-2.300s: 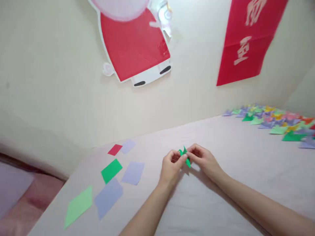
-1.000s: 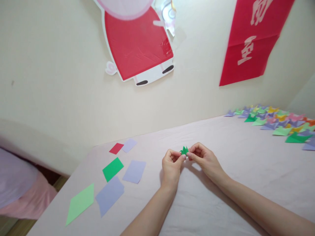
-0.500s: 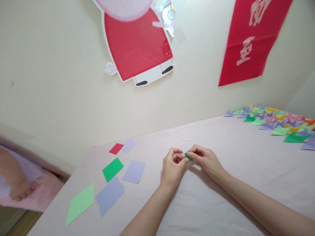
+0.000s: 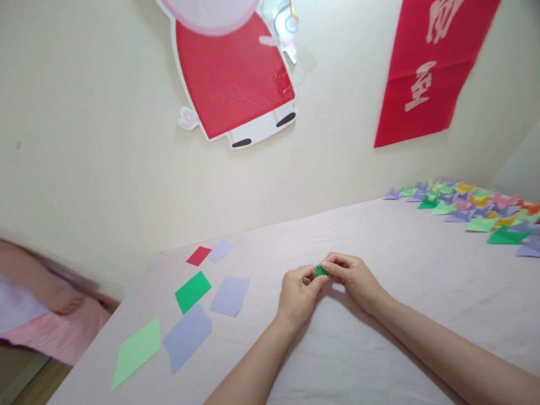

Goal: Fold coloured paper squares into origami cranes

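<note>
A small piece of folded green paper [image 4: 320,271] is pinched between my two hands, just above the pale tablecloth [image 4: 379,360]. My left hand [image 4: 298,292] grips its left side, thumb in front and fingers curled behind. From the other side, my right hand [image 4: 352,277] holds it with thumb and index finger at its top right edge. The fingers cover much of the paper, so its full shape is hidden.
To the left lie flat paper pieces: red [image 4: 198,256], dark green [image 4: 193,292], light green [image 4: 137,351] and several lilac [image 4: 188,338]. Many folded paper figures [image 4: 483,216] stand at the back right. A wall [image 4: 105,140] borders the table. Another person's foot [image 4: 67,301] shows far left.
My left hand has turned slightly, its fingers closing in behind the green paper, which now shows a broader face. At far left, the other person's foot has shifted right and up.
</note>
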A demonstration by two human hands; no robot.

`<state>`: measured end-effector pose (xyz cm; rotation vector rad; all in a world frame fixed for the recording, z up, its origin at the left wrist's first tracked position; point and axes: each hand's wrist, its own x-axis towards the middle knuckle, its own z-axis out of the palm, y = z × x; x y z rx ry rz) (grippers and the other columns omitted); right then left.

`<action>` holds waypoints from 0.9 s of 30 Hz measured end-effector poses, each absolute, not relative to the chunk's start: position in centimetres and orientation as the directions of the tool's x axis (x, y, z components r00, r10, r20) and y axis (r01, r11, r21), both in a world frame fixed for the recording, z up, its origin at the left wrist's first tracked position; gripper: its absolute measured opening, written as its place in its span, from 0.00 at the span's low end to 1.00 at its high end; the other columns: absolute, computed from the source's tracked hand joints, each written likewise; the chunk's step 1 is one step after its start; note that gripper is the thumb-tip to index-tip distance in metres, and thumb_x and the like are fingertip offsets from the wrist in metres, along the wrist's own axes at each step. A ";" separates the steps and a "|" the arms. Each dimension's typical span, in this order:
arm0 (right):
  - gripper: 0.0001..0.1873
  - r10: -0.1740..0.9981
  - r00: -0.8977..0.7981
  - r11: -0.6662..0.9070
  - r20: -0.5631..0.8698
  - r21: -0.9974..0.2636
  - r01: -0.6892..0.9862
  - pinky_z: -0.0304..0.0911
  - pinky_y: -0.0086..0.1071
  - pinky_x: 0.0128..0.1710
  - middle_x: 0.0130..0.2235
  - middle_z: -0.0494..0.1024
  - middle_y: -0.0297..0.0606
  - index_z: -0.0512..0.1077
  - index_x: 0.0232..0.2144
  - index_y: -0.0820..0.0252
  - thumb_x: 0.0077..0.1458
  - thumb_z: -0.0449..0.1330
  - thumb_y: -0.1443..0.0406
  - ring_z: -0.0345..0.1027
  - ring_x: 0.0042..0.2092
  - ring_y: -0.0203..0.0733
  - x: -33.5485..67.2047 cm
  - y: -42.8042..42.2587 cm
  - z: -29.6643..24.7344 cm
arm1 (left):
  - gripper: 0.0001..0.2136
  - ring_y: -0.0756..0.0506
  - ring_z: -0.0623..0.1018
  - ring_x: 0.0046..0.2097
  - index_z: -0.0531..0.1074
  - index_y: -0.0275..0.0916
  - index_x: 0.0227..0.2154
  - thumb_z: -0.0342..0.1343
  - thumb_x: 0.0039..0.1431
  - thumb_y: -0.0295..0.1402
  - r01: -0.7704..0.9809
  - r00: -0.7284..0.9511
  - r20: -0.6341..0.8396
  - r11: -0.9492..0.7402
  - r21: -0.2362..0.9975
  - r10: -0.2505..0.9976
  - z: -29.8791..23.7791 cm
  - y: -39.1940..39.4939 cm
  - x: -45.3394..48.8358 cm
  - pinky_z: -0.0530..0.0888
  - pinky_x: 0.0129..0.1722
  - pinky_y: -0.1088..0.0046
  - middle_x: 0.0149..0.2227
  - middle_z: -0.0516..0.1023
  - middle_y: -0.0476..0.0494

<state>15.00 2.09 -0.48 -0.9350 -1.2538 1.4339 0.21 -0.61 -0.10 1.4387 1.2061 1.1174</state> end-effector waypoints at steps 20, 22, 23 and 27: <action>0.20 0.980 -0.194 0.010 0.047 -0.982 -0.188 0.57 0.30 0.29 0.22 0.69 0.30 0.69 0.19 0.60 0.45 0.68 0.52 0.61 0.27 0.36 15.0 2.2 -0.6 | 0.11 0.49 0.68 0.26 0.77 0.36 0.24 0.64 0.47 0.41 0.044 0.249 0.016 -0.028 0.999 0.968 0.8 -0.1 -0.3 0.64 0.29 0.74 0.23 0.73 0.48; 0.20 0.980 -0.197 -0.005 0.037 -0.978 -0.207 0.58 0.30 0.29 0.22 0.69 0.30 0.70 0.19 0.60 0.44 0.69 0.51 0.61 0.27 0.36 14.9 2.1 -0.6 | 0.10 0.50 0.67 0.26 0.76 0.36 0.24 0.63 0.48 0.39 0.043 0.194 0.039 -0.048 0.998 0.980 0.4 -0.3 0.2 0.62 0.28 0.75 0.23 0.71 0.50; 0.20 0.979 -0.202 -0.013 0.031 -0.977 -0.214 0.58 0.30 0.29 0.22 0.70 0.31 0.70 0.20 0.60 0.43 0.69 0.51 0.61 0.27 0.36 14.8 2.1 -0.6 | 0.10 0.50 0.66 0.26 0.76 0.36 0.24 0.62 0.49 0.39 0.042 0.168 0.051 -0.059 0.997 0.984 0.3 -0.4 0.4 0.61 0.28 0.75 0.23 0.71 0.50; 0.20 0.976 -0.216 -0.037 0.011 -0.976 -0.217 0.59 0.30 0.29 0.23 0.71 0.31 0.72 0.21 0.60 0.43 0.69 0.50 0.62 0.27 0.37 14.7 2.1 -0.8 | 0.09 0.50 0.65 0.27 0.76 0.36 0.24 0.61 0.48 0.38 0.025 0.142 0.071 -0.075 0.997 0.987 -0.1 -0.6 0.7 0.60 0.28 0.75 0.23 0.70 0.51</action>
